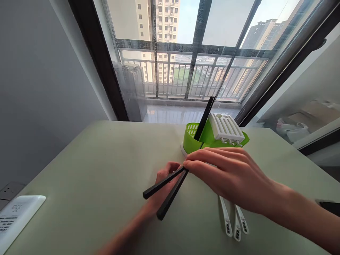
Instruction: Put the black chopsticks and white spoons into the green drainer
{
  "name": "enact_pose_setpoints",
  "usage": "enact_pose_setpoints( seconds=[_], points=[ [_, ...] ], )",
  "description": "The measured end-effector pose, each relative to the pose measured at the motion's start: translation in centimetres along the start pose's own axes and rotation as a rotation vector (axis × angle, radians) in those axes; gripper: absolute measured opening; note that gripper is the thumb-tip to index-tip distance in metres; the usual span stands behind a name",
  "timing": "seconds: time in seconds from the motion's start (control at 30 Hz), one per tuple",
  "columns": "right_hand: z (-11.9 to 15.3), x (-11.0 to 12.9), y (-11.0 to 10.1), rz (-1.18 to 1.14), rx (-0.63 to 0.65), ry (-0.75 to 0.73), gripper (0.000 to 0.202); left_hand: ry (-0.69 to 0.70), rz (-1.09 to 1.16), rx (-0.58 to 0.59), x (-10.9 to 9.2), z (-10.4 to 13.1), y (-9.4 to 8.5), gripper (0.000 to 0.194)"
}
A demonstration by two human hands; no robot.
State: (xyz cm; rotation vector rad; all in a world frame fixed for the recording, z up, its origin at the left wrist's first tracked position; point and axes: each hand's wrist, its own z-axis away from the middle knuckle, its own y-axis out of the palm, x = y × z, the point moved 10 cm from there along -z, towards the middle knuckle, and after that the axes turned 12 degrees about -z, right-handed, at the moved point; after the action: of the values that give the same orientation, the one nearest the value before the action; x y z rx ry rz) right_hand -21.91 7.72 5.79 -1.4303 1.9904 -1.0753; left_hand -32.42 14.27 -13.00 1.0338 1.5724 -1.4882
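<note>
Two black chopsticks (172,195) cross near their middles in front of me, their thick ends apart and pointing down toward me. My right hand (225,166) pinches them from above with its fingertips. Just behind the crossing, my left hand (166,180) has its fingers curled against the chopsticks, partly hidden by them. Beyond the hands stands a green cutlery holder (191,141) with a white slotted top (227,125). More black chopsticks (204,118) stand tilted in its left compartment. White spoons (225,217) lie on the table under my right hand, their upper parts covered by it.
The pale table (106,170) carries a white device with a display (22,212) at the left edge. A dark object (329,207) lies at the right edge. Behind the table is a glass window with dark frames (196,46), and a grey wall rises on the left.
</note>
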Motion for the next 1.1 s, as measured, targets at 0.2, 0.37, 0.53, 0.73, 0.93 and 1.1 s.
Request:
enact_pose_setpoints(
  seconds=[0.2, 0.37, 0.53, 0.73, 0.93, 1.1],
  points=[
    [0.9, -0.1, 0.2, 0.188, 0.036, -0.078, 0.017, -0.113, 0.471, 0.388, 0.0, 0.2, 3.2, 0.055],
    [0.9, 0.2, 0.4, 0.222, 0.082, -0.140, 0.019, -0.283, 0.811, 0.730, 0.3, 1.8, 4.9, 0.067],
    [1.1, 0.5, 1.4, 0.209, 0.156, -0.183, 0.019, -0.166, 0.950, 0.957, -0.3, 3.6, 5.5, 0.070],
    [1.6, 0.7, 2.9, 0.152, 0.258, -0.178, 0.016, -0.140, 0.948, 1.112, -0.7, 5.0, 5.8, 0.052],
    [1.6, -0.2, 2.9, 0.130, 0.274, -0.102, 0.018, -0.152, 0.901, 1.105, -0.2, 4.7, 5.9, 0.042],
    [0.9, -3.3, -0.2, 0.056, 0.025, 0.222, 0.022, -0.128, 0.986, 1.018, 0.8, 4.1, 5.8, 0.042]
  ],
)
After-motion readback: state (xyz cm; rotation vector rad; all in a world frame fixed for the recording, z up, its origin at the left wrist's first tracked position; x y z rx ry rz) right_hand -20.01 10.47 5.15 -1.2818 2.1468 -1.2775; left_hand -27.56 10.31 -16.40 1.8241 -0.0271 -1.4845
